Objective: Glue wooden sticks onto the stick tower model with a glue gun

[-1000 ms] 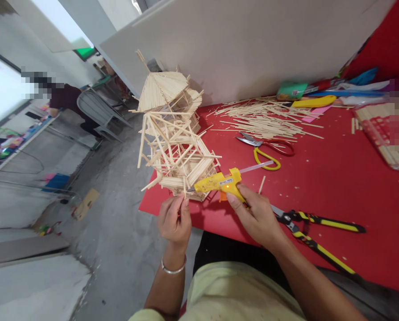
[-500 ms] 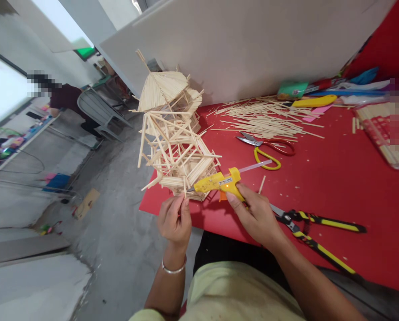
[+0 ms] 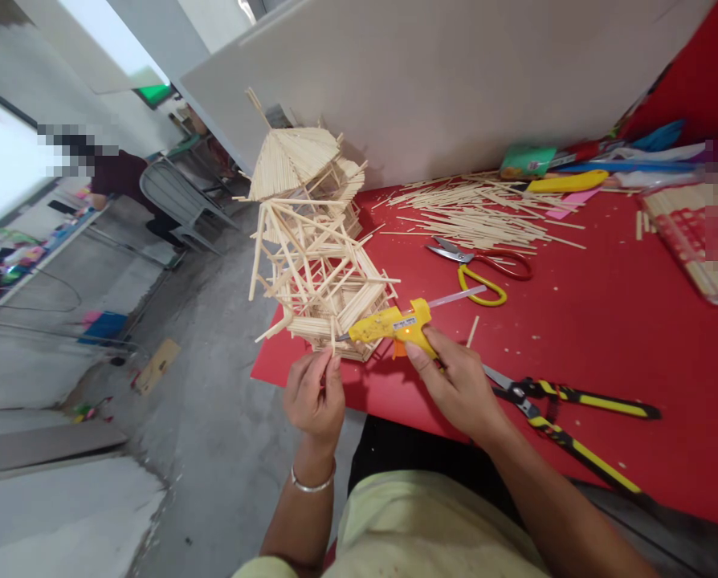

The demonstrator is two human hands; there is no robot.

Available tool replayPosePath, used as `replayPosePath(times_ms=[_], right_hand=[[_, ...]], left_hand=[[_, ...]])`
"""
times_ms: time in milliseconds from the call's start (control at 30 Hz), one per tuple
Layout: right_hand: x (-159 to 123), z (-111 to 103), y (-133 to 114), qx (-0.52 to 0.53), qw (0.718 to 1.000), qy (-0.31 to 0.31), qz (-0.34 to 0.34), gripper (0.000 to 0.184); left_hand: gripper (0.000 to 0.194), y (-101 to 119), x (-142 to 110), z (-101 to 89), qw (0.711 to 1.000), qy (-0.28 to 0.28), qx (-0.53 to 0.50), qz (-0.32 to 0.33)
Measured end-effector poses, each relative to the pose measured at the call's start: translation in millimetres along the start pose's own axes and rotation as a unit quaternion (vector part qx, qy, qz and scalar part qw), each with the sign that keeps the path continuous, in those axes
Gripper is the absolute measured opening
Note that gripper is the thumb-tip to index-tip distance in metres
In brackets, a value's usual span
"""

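Observation:
My right hand is wrapped round the grip of a yellow glue gun, with a clear glue stick poking out of its back end. The gun's nozzle points left, close to a short wooden stick. Thumb and fingertips of my left hand pinch that stick's lower end and hold it upright. Whether nozzle and stick touch, I cannot tell. Just behind both stands a pagoda-like model built of thin wooden sticks, with a fanned roof on top.
On the red table lie scissors with red and yellow handles, and long black-yellow shears beside my right hand. Loose sticks form a pile at the back. A bag of sticks lies at right. A person sits far left.
The glue gun and my right hand have shifted very slightly up and left. My left hand holds the stick in the same place.

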State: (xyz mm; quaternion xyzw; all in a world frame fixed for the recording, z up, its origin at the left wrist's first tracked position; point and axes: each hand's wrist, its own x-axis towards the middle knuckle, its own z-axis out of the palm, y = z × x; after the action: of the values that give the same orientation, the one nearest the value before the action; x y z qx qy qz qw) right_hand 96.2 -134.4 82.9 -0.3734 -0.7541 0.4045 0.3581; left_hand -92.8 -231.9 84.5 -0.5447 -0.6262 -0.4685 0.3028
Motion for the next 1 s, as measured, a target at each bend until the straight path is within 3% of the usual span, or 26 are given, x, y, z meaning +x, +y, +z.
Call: replayPosePath(times_ms=[333,767,1000], right_hand=[[0.5,2.3,1.0,0.011,1.000,0.006,0.005,0.030],[-7.0,-1.1,2.4,0.042,0.999,0.016,0.026,0.028],[-7.3,-3.7,1.9,0.063,0.997,0.006,0.043,0.031]], left_hand=[[0.025,-0.2,-0.9,0.2,1.000,-0.008,-0.004,0.004],[0.014,0.0,-0.6,0.6,1.000,-0.010,0.014,-0.001],[0.020,0.5,-0.5,1.2,1.000,-0.008,0.002,0.008]])
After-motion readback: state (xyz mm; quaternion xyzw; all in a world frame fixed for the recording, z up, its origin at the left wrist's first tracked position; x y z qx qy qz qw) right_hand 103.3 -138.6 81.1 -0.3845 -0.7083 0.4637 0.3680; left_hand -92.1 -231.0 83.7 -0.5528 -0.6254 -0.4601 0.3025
